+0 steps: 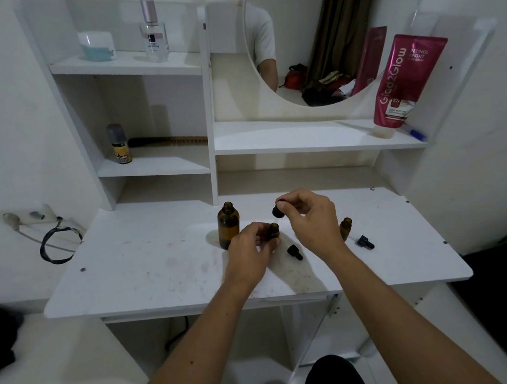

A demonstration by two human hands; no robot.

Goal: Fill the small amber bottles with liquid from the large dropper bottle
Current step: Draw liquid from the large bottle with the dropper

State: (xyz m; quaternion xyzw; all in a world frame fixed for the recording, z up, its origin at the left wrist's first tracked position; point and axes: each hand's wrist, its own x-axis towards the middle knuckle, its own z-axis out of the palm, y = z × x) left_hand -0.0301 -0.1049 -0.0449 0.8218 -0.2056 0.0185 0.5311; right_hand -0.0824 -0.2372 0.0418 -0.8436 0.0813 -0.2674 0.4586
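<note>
Amber small bottle (273, 231) steadied in my left hand (251, 253); right hand (308, 217) pinches dropper (277, 209), squeeze gently, tip centred over the mouth.

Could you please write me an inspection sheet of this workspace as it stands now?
Surface: white desk top, faint pinkish stains and specks.
Job's things: large amber bottle upright, uncapped; small amber bottle in left hand; second small bottle upright, open; two small dropper caps lying on the desk.
Clutter: perfume bottle, jar, spray can, comb, pink tube, all on shelves.
Grippers: left hand steadies the small bottle; right hand fingers pinch the large dropper above it.
Cables: black cord hanging from wall socket.
Surroundings: round mirror, white walls.
</note>
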